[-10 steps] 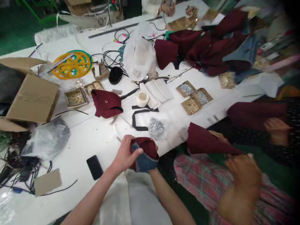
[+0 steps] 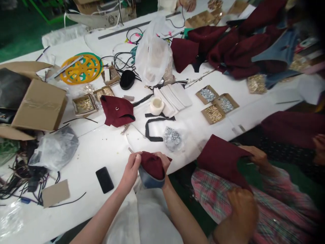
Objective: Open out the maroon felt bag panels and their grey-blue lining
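At the near table edge the left hand (image 2: pixel 131 170) pinches the maroon fabric piece (image 2: pixel 152 165), fingers closed on its left side; the right hand (image 2: pixel 164 162), mostly hidden, seems to grip its right side; a black phone (image 2: pixel 104 180) lies nearby.

Surface: white table (image 2: pixel 96 152).
9 o'clock: cardboard box (image 2: pixel 38 105) lay there.
6 o'clock: black phone (image 2: pixel 104 180).
2 o'clock: stud trays (image 2: pixel 217 103).
12 o'clock: plastic bag (image 2: pixel 152 54).

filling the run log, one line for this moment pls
left hand: holds maroon fabric piece | right hand: holds same piece | near: black phone, bag of silver studs
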The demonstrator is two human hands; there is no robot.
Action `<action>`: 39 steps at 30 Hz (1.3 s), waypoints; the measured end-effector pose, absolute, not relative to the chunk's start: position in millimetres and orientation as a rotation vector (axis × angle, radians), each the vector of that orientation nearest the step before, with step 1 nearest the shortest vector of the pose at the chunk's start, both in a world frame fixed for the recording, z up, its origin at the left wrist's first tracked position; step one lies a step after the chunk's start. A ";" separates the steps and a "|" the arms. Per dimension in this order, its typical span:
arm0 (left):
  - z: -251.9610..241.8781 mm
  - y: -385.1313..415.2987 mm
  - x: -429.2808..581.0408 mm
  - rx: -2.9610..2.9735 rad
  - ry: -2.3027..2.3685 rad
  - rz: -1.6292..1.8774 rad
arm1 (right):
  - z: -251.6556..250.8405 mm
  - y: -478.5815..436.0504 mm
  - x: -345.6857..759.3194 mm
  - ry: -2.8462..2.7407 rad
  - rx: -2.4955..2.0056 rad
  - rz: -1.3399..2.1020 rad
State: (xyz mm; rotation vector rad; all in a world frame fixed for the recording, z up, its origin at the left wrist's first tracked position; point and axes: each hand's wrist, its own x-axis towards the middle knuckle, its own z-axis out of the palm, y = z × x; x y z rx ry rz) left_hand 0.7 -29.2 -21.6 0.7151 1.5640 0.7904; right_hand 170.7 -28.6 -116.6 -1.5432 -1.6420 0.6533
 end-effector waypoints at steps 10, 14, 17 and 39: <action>-34.1 -13.3 -17.3 0.148 1.471 0.665 | -116.2 -33.8 166.7 -1.746 -1.346 0.435; -30.8 -6.6 -24.4 0.137 1.429 0.576 | -113.9 -36.2 161.5 -1.751 -1.313 0.418; -25.4 2.0 -29.8 0.219 1.449 0.575 | -113.5 -40.0 159.2 -1.729 -1.304 0.454; -16.5 -47.0 -112.9 0.741 1.600 0.115 | -75.7 -47.7 207.3 -1.721 -0.756 2.153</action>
